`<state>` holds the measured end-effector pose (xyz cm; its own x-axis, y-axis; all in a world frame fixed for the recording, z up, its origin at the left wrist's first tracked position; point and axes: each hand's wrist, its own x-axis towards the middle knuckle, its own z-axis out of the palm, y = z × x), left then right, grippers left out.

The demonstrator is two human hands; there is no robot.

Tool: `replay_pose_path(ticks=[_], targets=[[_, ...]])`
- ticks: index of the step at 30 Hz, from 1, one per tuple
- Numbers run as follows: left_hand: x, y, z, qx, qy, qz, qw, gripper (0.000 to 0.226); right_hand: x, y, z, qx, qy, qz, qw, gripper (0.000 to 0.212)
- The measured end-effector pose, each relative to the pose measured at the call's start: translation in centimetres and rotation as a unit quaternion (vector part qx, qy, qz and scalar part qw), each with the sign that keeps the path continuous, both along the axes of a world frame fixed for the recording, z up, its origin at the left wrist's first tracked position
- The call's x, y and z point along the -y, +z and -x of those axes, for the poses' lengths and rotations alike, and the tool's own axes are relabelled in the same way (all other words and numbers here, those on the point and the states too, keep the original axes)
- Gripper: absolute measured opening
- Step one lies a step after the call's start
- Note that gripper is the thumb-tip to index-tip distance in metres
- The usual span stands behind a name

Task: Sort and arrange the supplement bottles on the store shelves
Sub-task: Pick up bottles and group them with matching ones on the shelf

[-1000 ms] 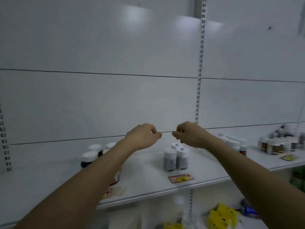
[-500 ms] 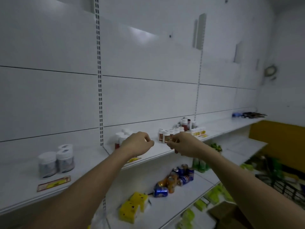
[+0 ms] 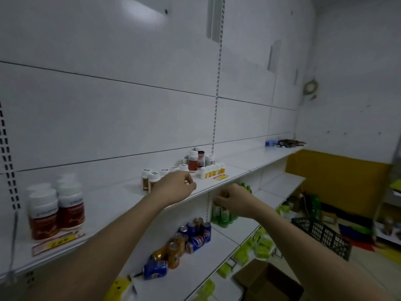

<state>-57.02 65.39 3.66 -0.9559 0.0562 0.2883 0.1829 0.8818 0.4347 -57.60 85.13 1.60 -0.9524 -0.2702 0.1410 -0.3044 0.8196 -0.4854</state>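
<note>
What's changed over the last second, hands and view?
The view has swung right along the shelf: the grey bottles are gone from sight, and the red-labelled bottles and amber bottles have come in. The left hand now hovers by the amber bottles; the right hand has dropped below the shelf edge, in front of the green bottles. Both hands stay loosely curled; nothing was visibly picked up or let go.

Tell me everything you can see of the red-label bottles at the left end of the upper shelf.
The red-label bottles stand upright in a tight cluster on the white upper shelf, near its front edge. Four white screw caps show, two in front, two behind. Bodies look like plastic, white above, with dark red labels; the print is too blurred to read. A yellow and red price tag lies just in front. Neither hand touches them.
</note>
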Motion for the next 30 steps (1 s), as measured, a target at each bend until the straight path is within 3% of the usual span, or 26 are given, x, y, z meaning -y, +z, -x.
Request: replay_pose_path(ticks=[5,12,18,24,30], targets=[[-2.9,0.0,9.7,0.003,0.003,-0.036,0.999,0.020,-3.5,0.5,8.8,0.003,-0.004,-0.048,0.999,0.021],[-6.0,-0.2,19.9,-0.025,0.037,-0.063,0.997,0.022,-6.8,1.6,20.4,-0.019,0.007,0.020,1.000,0.018],[-6.3,0.0,27.5,-0.059,0.117,-0.157,0.979,0.032,-6.9,2.0,31.0,-0.034,0.062,0.062,0.996,0.022],[-7.3,-1.7,34.2,-0.088,0.222,-0.174,0.955,0.053,-5.9,1.8,42.6,-0.031,0.145,0.151,0.977,0.018],[-8.6,-2.9,38.7,-0.069,0.319,-0.165,0.931,0.067,-6.0,-0.6,50.4,0.045,0.238,0.155,0.958,0.041]])
